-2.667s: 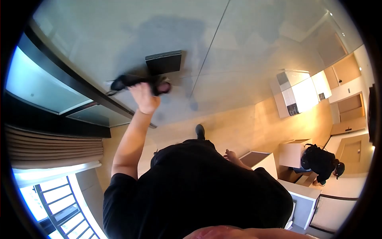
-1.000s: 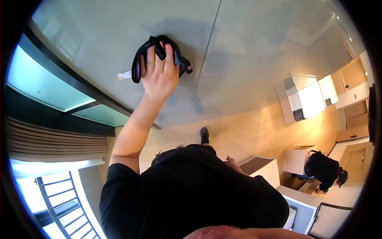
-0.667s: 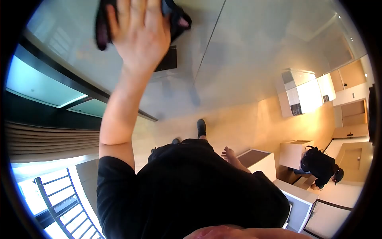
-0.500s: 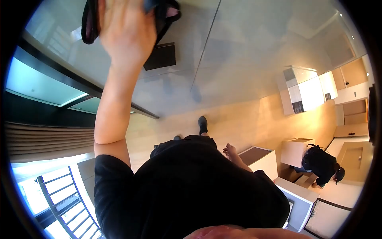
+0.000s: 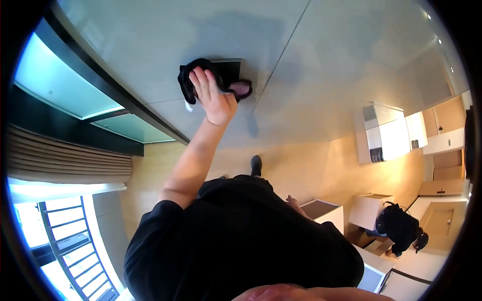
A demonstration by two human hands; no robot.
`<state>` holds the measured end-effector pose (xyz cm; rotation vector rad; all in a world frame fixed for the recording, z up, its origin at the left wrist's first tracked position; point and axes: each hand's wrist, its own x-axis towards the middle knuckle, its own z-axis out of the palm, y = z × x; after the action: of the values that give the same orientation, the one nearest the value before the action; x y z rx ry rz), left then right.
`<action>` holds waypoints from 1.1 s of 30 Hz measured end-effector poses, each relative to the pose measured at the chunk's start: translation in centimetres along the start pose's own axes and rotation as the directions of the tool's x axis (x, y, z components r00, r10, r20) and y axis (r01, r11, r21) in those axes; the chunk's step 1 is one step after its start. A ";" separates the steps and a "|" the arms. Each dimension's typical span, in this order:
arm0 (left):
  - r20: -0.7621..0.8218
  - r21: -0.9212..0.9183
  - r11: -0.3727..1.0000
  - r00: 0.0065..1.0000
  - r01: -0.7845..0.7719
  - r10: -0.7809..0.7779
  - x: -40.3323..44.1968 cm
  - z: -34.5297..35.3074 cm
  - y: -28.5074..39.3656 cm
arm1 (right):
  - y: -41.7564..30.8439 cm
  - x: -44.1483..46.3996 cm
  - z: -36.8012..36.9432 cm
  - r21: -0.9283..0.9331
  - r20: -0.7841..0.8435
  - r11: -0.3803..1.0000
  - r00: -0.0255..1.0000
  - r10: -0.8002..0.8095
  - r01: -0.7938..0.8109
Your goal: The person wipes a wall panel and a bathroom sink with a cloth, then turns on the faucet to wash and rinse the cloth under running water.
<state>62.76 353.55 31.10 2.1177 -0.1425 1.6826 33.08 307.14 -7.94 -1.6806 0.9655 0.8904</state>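
Black cloth is judged light and limp, best held by bunched folds; the left grip is outstretched against it, whether pinching cannot be told.

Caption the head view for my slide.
Left hand outstretched over black cloth, partly hiding a dark rectangular panel on a glossy grey surface; right hand held low.

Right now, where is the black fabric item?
In the head view, the black fabric item is left of centre, toward the top, under the left hand, partly hiding the black rectangular fixture on the grey panel.
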 end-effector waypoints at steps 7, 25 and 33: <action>0.057 0.257 0.965 0.996 0.053 -0.070 0.7 1.2 2.3 | -4.3 0.3 0.5 0.208 -0.037 0.977 0.999 -0.041 0.047; 0.043 0.338 0.938 0.997 -0.079 0.068 9.9 0.5 3.3 | -1.8 -0.1 1.9 0.173 -0.002 0.984 0.999 0.039 -0.038; -0.053 0.381 0.903 0.970 -0.201 0.238 21.6 -1.7 5.2 | -2.8 1.4 2.9 0.309 0.018 0.951 1.000 -0.024 0.017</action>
<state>65.06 353.45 53.29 2.3556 -0.0328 2.0826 35.84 310.28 -8.88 -1.4084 1.0143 0.7000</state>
